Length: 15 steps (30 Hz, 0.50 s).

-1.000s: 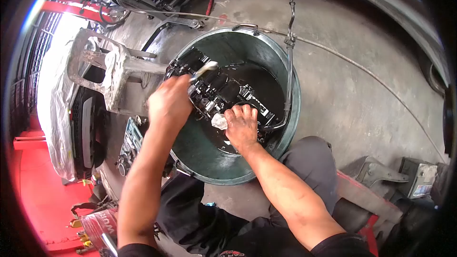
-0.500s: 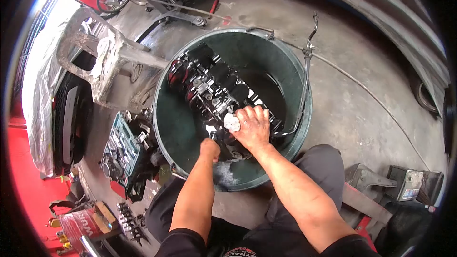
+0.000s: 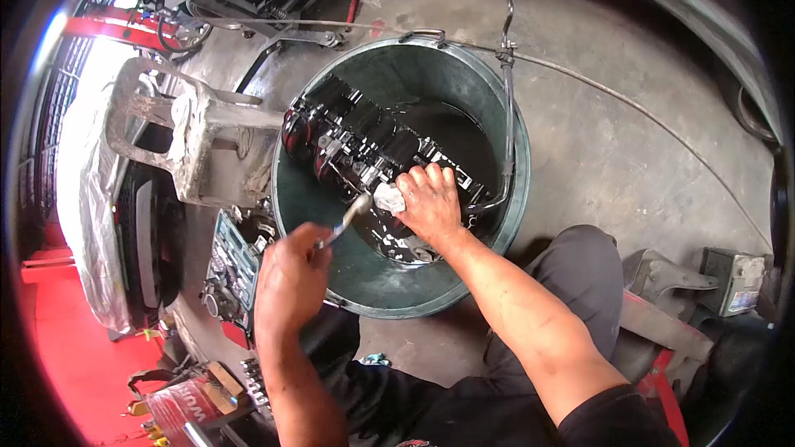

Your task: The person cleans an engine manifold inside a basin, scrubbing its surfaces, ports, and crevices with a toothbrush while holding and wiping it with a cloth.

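Note:
In my left hand (image 3: pixel 290 281) is a brush (image 3: pixel 354 209) with pale bristles, raised over the near left rim of a large dark green tub (image 3: pixel 296 242). The bristle end points toward a black, oily engine part (image 3: pixel 362 145) that leans diagonally inside the tub. My right hand (image 3: pixel 432 205) grips the engine part near its lower end, fingers curled over it. White crumpled material (image 3: pixel 388 198) sits at the thumb of that hand; whether it is a cloth or a wrapping I cannot tell. Dark liquid (image 3: pixel 451 132) lies in the tub's bottom.
A bent metal pipe (image 3: pixel 507 108) with a hose (image 3: pixel 604 87) crosses the tub's right rim. To the left stand a stained plastic chair (image 3: pixel 203 120) and an open tool case (image 3: pixel 234 261). A car battery (image 3: pixel 733 281) sits at right, a metal floor jack (image 3: pixel 281 29) at the back.
My left hand has pulled up and back toward me out of the tub, bringing the brush into view. My right hand keeps its place on the engine part. The view has shifted slightly.

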### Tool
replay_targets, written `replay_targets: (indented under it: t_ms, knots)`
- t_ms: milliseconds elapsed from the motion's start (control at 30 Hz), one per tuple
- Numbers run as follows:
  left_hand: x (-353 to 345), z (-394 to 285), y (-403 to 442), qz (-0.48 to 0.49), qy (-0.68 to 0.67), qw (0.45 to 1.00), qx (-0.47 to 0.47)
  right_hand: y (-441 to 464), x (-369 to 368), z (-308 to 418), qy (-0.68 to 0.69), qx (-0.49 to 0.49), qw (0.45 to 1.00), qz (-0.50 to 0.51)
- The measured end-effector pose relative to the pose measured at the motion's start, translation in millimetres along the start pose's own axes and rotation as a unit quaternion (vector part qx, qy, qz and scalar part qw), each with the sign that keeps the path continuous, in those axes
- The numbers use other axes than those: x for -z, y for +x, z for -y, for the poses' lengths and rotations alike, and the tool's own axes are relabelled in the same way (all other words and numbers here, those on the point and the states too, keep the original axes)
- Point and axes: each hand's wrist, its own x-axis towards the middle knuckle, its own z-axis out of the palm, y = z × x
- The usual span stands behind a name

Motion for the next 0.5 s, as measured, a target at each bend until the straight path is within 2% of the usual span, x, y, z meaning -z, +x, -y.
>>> replay_targets:
  t_ms: [100,133,200,300,367,400,500]
  knots:
    - [-32,-30,50,-0.104,0.085,0.985,-0.109,0,-1,-2,-0.015,-0.001,1.0,-0.003]
    - [-50,-38,75,-0.073,0.142,0.982,-0.096,1,2,-1,-0.029,-0.015,0.999,0.044]
    - [-78,-45,116,-0.092,0.229,0.959,-0.137,4,9,1,-0.035,-0.037,0.992,0.116]
    - [-104,-52,150,-0.071,0.318,0.939,-0.11,5,7,1,-0.027,-0.04,0.99,0.134]
    - [-113,-56,135,-0.013,0.347,0.92,-0.181,4,5,0,-0.044,-0.035,0.99,0.132]
    - [-102,-58,126,0.009,0.313,0.917,-0.248,3,5,1,-0.04,-0.035,0.991,0.123]
    - [-100,-53,149,-0.052,0.28,0.944,-0.165,0,3,0,-0.022,-0.044,0.991,0.122]
